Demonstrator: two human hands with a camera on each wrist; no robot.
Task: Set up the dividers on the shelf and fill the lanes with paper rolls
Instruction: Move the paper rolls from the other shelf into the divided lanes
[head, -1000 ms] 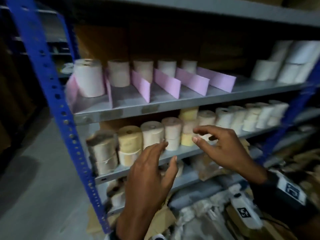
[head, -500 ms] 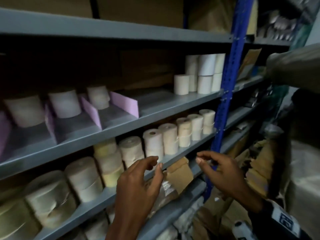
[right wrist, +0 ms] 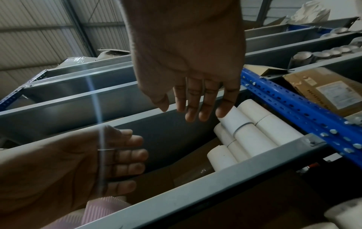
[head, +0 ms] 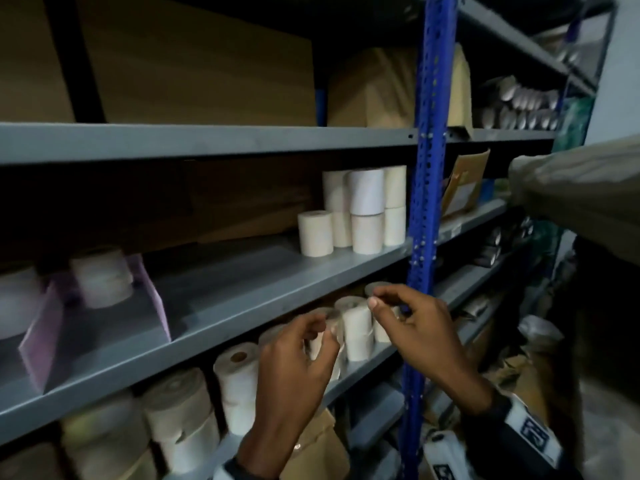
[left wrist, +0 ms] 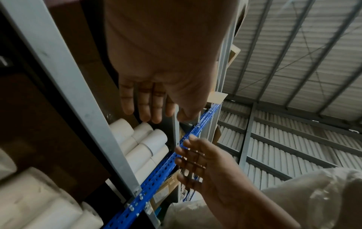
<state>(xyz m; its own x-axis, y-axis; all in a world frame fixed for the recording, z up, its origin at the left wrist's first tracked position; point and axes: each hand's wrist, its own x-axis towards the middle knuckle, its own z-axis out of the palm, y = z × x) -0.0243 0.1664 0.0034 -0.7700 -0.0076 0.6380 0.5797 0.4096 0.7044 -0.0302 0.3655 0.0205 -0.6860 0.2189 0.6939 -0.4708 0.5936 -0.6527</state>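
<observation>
Both hands, left hand point(head: 294, 362) and right hand point(head: 412, 327), hover empty with loosely curled grips before the shelf point(head: 221, 306); pink dividers point(head: 152, 299) stand far left, apparently one roll per lane, spare paper rolls point(head: 356, 209) stacked right, so filling remains.

My left hand point(head: 294, 362) covers part of the paper rolls point(head: 356, 327) on the lower shelf, so I cannot tell whether it touches them. The pink dividers point(head: 41, 337) at the left are blurred, and the picture's edge cuts off the nearest roll point(head: 17, 299).
</observation>
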